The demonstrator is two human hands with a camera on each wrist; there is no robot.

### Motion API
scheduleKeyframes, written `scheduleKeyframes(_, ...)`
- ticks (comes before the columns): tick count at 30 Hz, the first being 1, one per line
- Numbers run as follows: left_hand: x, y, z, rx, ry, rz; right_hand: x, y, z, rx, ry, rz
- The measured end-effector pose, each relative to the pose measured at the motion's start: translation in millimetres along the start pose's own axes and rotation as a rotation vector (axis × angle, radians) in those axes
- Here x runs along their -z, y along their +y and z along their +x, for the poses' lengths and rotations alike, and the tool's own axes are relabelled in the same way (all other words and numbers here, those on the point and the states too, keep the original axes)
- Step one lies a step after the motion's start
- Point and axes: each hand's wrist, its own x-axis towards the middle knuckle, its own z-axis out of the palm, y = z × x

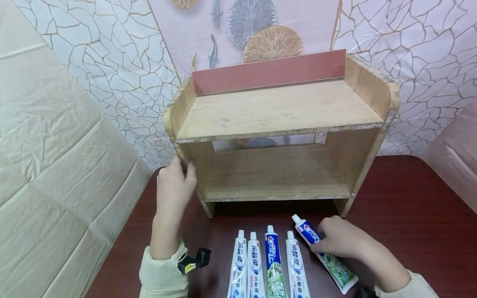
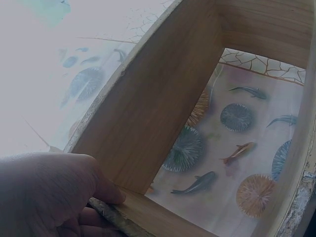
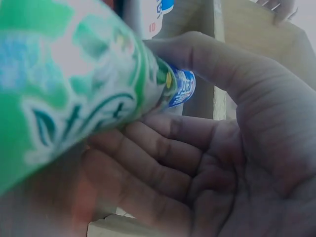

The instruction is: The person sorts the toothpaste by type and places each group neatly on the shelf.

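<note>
My left hand [image 1: 174,188] grips the left side panel of a small two-tier wooden shelf [image 1: 275,109]. In the left wrist view the thumb [image 2: 111,191] presses the panel's inner face, with the fingers curled round the outside. With thumb and fingers my right hand [image 1: 344,238] pinches a blue and green toothpaste tube [image 1: 337,269] around its middle. That tube slants, its white cap pointing up and left towards the shelf. Beside it, white toothpaste tubes [image 1: 297,265] and another blue and green toothpaste tube [image 1: 273,256] lie in a row, caps towards the shelf.
The shelf stands on a dark red-brown table [image 1: 406,207], with a pink board [image 1: 270,73] along its top back. Behind is a patterned wall cloth [image 1: 428,62]. Pale padded fabric [image 1: 56,165] borders the left side. A black wrist camera [image 1: 195,260] sits on my left wrist.
</note>
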Motion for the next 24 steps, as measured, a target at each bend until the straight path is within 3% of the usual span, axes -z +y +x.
scheduleKeyframes(10,0.7,-0.1,-0.4,-0.001,-0.005,-0.004,0.4,-3.2,2.0,0.071,0.105,-0.011)
scheduleKeyframes(24,0.3,-0.2,-0.7,-0.005,0.002,-0.011,7.4,-9.0,-3.2,0.115,0.147,-0.004)
